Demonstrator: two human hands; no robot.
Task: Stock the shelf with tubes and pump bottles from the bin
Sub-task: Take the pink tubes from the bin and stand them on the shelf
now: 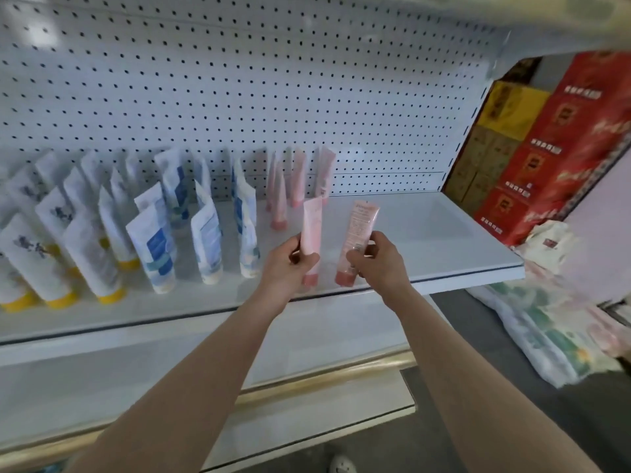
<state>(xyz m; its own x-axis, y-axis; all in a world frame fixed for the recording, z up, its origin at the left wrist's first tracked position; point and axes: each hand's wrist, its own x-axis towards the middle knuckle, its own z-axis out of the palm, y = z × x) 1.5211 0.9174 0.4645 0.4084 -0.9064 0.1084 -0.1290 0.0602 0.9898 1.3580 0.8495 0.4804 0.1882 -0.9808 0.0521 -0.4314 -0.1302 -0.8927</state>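
My left hand (290,264) grips a pale pink tube (311,230), cap down, over the front of the white shelf (444,247). Just to its right, my right hand (379,257) holds a darker pink tube (358,233) with its printed back facing me, cap down near the shelf surface. Behind them several pink tubes (293,186) stand cap down against the pegboard. Left of those stand rows of white-and-blue tubes (205,233) and white tubes with yellow caps (68,254). The bin is out of view.
The shelf's right part holds nothing. Red and yellow cartons (546,158) are stacked beyond the shelf's right end, with plastic-wrapped packs (546,329) on the floor below them. A lower shelf with a gold edge strip (324,380) juts out beneath my arms.
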